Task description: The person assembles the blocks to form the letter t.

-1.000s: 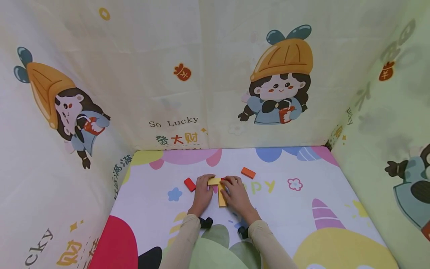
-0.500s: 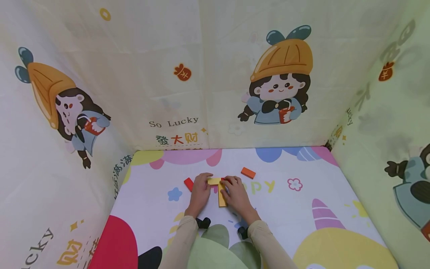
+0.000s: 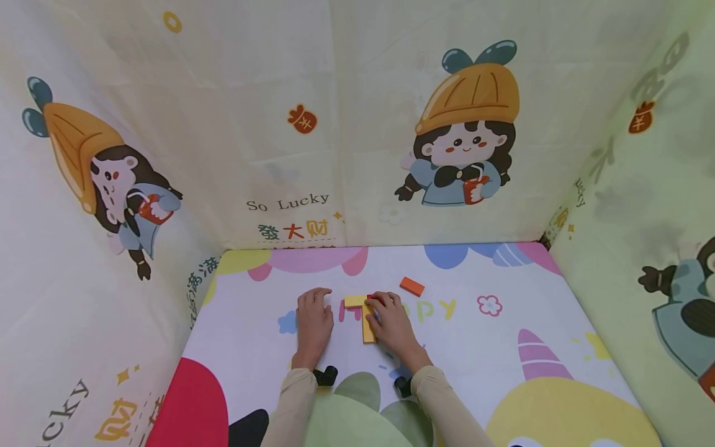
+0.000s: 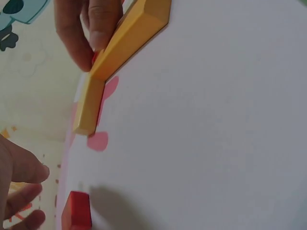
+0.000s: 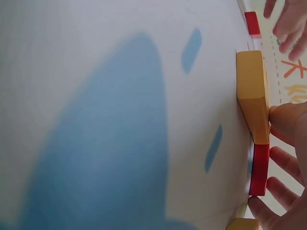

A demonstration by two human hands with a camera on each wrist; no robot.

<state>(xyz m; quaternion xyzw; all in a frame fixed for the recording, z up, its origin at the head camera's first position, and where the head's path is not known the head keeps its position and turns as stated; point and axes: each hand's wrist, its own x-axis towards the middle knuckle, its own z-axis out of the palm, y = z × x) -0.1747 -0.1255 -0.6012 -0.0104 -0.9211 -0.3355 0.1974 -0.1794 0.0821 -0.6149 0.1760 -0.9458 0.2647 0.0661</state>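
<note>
My left hand (image 3: 314, 320) hovers with parted, loosely bent fingers over a red block (image 4: 76, 211), which it hides in the head view. Its fingertips are near the block, with a gap showing. My right hand (image 3: 393, 323) rests at a T-like layout of blocks. Its thumb touches the long yellow block (image 3: 368, 326), and other fingertips lie against a second red block (image 5: 260, 170) at that block's far end. A yellow block (image 3: 354, 302) lies crosswise on the left of the layout. Another yellow block (image 5: 243, 224) shows just beyond the right fingertips in the right wrist view.
An orange block (image 3: 412, 286) lies alone behind the right hand. The white printed mat (image 3: 463, 347) covers the table. Patterned cloth walls (image 3: 368, 155) stand at the back and both sides. Dark wrist cameras (image 3: 326, 375) sit on both wrists.
My left hand has let go of the crosswise yellow block and moved left over the red block, which it now covers. My right hand has stayed in place.
</note>
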